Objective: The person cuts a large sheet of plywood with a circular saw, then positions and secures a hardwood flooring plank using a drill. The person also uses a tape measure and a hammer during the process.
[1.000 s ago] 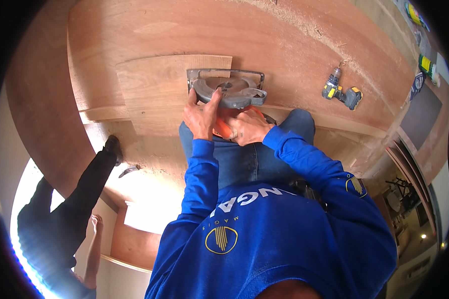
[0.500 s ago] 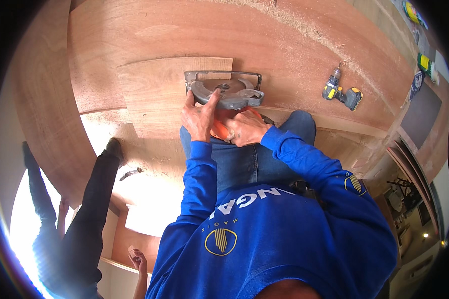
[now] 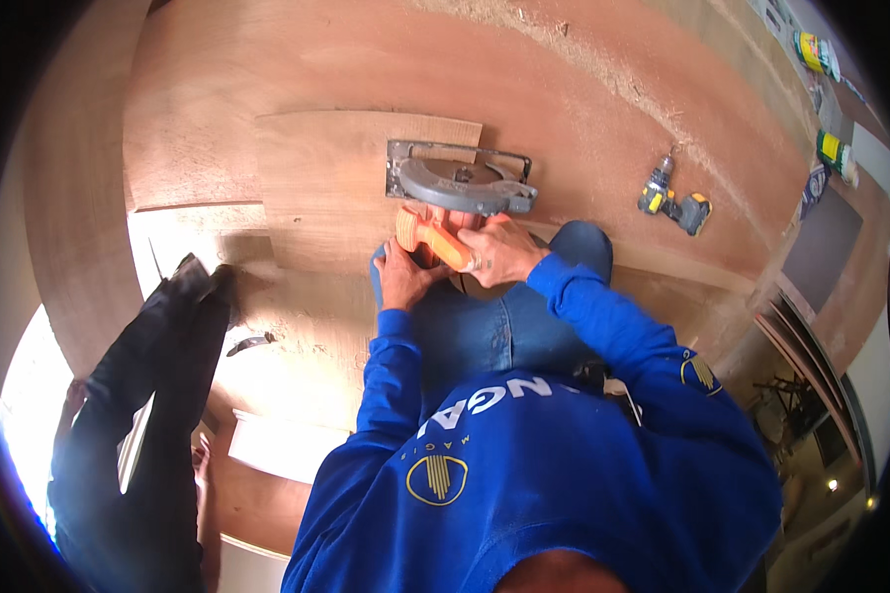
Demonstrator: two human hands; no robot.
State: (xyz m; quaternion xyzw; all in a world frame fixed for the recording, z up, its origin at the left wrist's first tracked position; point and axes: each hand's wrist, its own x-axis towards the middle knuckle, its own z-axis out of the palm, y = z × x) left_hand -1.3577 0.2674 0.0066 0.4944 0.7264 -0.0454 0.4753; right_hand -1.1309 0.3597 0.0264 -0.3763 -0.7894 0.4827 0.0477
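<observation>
A circular saw (image 3: 465,183) with a grey guard and an orange body stands over my lap, its base frame resting across a thin plywood piece (image 3: 336,188). My right hand (image 3: 504,249) is closed around the orange body on its right side. Lower down, my left hand (image 3: 405,279) grips the near left side of the same body, below the orange handle (image 3: 435,237). Some of its fingers are hidden behind the saw. The lower edge of the blade cannot be made out.
To the right, a cordless drill (image 3: 674,196) lies on the large plywood sheet (image 3: 583,109). Sawdust (image 3: 633,89) runs along a line beyond it. Yellow-green containers (image 3: 836,153) stand at the far right. Another person's dark-clad legs (image 3: 148,395) are close by on the left.
My left hand has moved from the saw's guard down to its orange body. The saw has turned, so its orange handle now shows. The other person's legs have shifted and come together.
</observation>
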